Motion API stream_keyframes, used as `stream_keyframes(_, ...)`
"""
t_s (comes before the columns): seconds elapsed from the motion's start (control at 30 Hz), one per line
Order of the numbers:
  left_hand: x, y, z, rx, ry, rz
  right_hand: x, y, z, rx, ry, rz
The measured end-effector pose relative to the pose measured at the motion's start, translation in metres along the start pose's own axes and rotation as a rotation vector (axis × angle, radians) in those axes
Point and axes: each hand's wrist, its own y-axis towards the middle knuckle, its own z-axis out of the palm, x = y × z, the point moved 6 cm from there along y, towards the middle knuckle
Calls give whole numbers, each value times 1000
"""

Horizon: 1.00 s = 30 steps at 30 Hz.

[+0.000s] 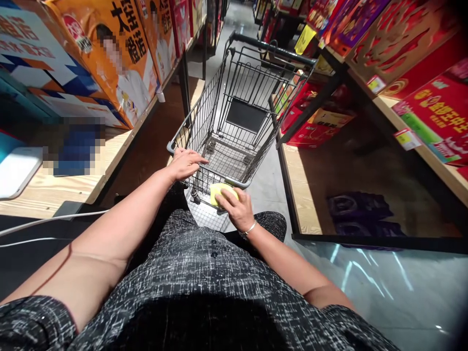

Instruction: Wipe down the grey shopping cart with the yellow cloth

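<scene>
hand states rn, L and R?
Left hand: open, fingers extended, at the near rim of the shopping cart; no object seen in it.
Right hand: closed on a yellow cloth or sponge.

Left fingers (195, 157) on shopping cart (245, 116), right fingers (228, 196) holding yellow cloth (215, 190)

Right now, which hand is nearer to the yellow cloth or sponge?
Right. The right hand holds the yellow cloth or sponge; the left hand is apart from it, at the near rim of the shopping cart.
</scene>
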Motion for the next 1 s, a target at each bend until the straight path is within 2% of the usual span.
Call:
stream_keyframes(0.07, 5, 1, -2, -6, 9, -33, -7, 3, -23, -150, 6, 8)
stream_keyframes(0.13, 3, 1, -3, -29, 29, -60, -11, 0, -22, -203, 8, -1)
stream_keyframes(0.2, -6, 0, -1, -58, 47, -68, -10, -5, 4, -123, 25, -13)
stream_keyframes(0.33, -40, -7, 13, -42, 27, 43, 1, -17, 73, 184, 112, -52)
stream_keyframes(0.4, -51, -11, 17, -27, 8, 106, 7, -18, 83, 238, 142, -67)
stream_keyframes(0.43, -53, -13, 18, -30, -1, 126, 9, -17, 78, 236, 158, -64)
stream_keyframes(0.5, -54, -16, 16, -52, -15, 150, 11, -12, 53, 185, 209, -52)
stream_keyframes(0.63, -58, -18, 12, -91, -48, 215, 6, 6, -36, -108, 292, -26)
stream_keyframes(0.73, -72, -15, 16, -94, -101, 281, -9, 18, -78, -253, 237, 52)
stream_keyframes(0.8, -81, -12, 22, -88, -118, 311, -20, 22, -83, -265, 181, 72)
stream_keyframes(1.0, -87, -10, 33, -88, -86, 276, -67, 23, -65, -213, 170, 84)
